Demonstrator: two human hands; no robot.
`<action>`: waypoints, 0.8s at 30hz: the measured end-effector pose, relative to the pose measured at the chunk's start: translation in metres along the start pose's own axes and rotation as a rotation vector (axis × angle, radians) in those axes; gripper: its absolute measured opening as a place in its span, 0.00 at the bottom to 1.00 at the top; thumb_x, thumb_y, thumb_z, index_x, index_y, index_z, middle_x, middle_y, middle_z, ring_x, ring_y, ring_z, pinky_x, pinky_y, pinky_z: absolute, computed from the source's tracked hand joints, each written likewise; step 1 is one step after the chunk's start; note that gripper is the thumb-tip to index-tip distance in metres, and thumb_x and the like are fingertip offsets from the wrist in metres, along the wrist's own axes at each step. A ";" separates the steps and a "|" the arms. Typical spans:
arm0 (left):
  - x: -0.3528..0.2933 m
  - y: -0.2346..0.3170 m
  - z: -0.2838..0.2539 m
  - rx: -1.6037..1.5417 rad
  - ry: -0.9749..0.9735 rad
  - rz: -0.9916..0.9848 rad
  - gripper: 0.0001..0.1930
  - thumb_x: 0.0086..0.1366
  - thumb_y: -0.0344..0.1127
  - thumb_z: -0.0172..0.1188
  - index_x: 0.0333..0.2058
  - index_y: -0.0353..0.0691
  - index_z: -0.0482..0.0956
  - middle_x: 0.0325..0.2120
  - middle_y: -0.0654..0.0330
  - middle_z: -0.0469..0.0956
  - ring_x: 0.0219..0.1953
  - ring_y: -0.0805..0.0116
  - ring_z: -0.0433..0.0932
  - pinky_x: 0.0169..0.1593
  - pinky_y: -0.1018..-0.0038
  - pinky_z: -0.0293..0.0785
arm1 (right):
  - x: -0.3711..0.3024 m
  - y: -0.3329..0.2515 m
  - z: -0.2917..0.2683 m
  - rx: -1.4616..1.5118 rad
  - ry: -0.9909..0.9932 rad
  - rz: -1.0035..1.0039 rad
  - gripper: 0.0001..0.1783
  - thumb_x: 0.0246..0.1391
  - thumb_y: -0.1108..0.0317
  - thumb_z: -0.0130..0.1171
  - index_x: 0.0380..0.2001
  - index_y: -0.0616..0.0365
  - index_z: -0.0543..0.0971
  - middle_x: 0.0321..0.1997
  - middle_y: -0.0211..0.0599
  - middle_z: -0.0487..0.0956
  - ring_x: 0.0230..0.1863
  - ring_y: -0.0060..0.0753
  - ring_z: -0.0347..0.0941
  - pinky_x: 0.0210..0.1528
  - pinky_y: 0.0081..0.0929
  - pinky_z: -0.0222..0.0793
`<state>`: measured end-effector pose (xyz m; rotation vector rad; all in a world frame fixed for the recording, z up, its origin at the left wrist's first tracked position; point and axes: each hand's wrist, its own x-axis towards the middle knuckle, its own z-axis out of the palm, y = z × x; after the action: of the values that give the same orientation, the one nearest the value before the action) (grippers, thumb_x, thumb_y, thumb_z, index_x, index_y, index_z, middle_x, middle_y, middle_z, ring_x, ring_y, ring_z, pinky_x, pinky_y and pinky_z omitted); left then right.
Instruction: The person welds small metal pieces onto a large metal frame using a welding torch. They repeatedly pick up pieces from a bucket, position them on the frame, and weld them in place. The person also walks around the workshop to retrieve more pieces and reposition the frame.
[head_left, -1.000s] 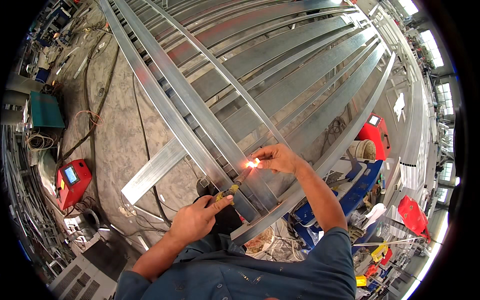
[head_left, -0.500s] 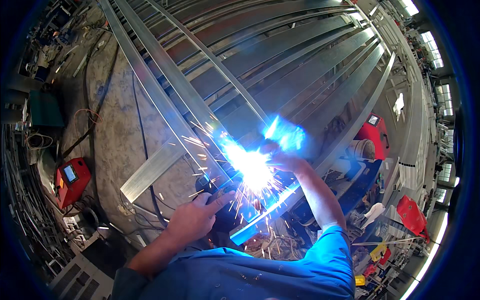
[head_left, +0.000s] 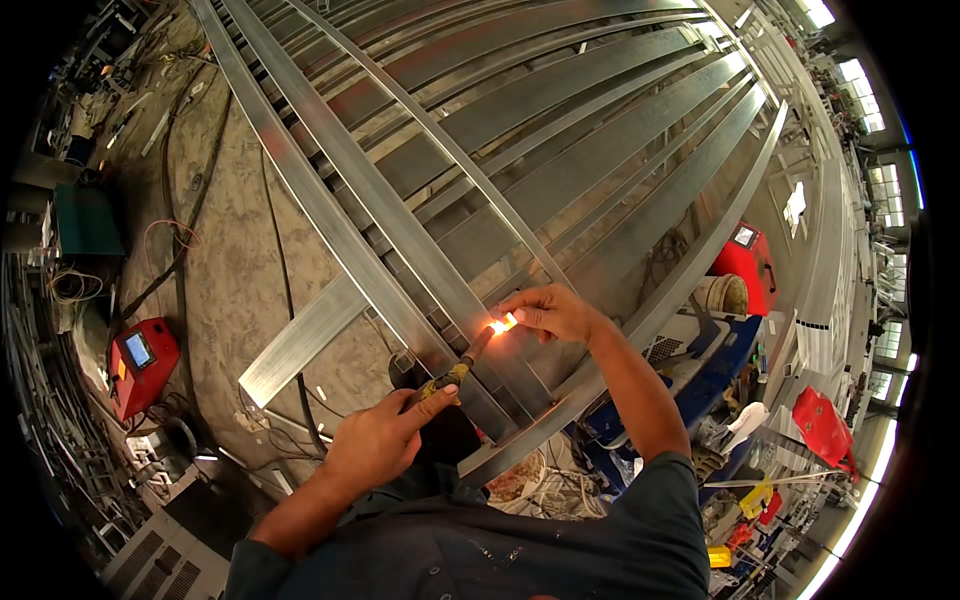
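The left hand (head_left: pixel 375 440) grips a slender, dark-and-yellow welding torch (head_left: pixel 448 380), its long axis running forward-right to a small, orange-glowing, seemingly metal piece (head_left: pixel 509 321) just beyond the nozzle; the right hand (head_left: pixel 555 312), nearer, pinches that piece.

Left hand (head_left: pixel 375 440) gripping torch (head_left: pixel 479 347), right hand (head_left: pixel 556 314) beside glow (head_left: pixel 502 324)

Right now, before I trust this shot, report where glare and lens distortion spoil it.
Head view: orange-white glow at the welding torch's tip hides detail beside the right hand; head view: metal bars bow under fisheye distortion, and the corners go black; head view: windows at far right glare white.
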<state>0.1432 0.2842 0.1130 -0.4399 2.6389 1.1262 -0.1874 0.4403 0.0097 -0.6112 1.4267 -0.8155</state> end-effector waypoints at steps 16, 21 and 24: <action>0.007 -0.001 0.005 0.023 0.018 -0.004 0.42 0.60 0.29 0.60 0.71 0.74 0.63 0.47 0.53 0.79 0.30 0.48 0.84 0.32 0.57 0.84 | 0.003 0.002 0.002 -0.032 0.031 0.003 0.23 0.68 0.62 0.61 0.63 0.56 0.75 0.44 0.34 0.84 0.23 0.17 0.71 0.24 0.20 0.70; 0.009 -0.004 0.004 0.003 -0.074 -0.026 0.40 0.61 0.30 0.59 0.71 0.72 0.63 0.47 0.51 0.78 0.32 0.46 0.84 0.35 0.54 0.84 | 0.002 -0.011 0.005 -0.064 0.015 0.001 0.24 0.65 0.68 0.60 0.63 0.56 0.75 0.44 0.33 0.83 0.24 0.18 0.73 0.26 0.19 0.72; 0.011 0.001 0.001 0.021 -0.113 -0.068 0.39 0.63 0.31 0.56 0.71 0.73 0.60 0.49 0.46 0.77 0.33 0.43 0.84 0.35 0.51 0.83 | 0.010 0.027 -0.002 0.202 0.001 -0.136 0.24 0.63 0.71 0.61 0.63 0.57 0.74 0.46 0.33 0.82 0.25 0.18 0.75 0.27 0.20 0.73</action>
<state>0.1326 0.2838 0.1098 -0.4455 2.5166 1.0694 -0.1866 0.4486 -0.0184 -0.5559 1.2946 -1.0535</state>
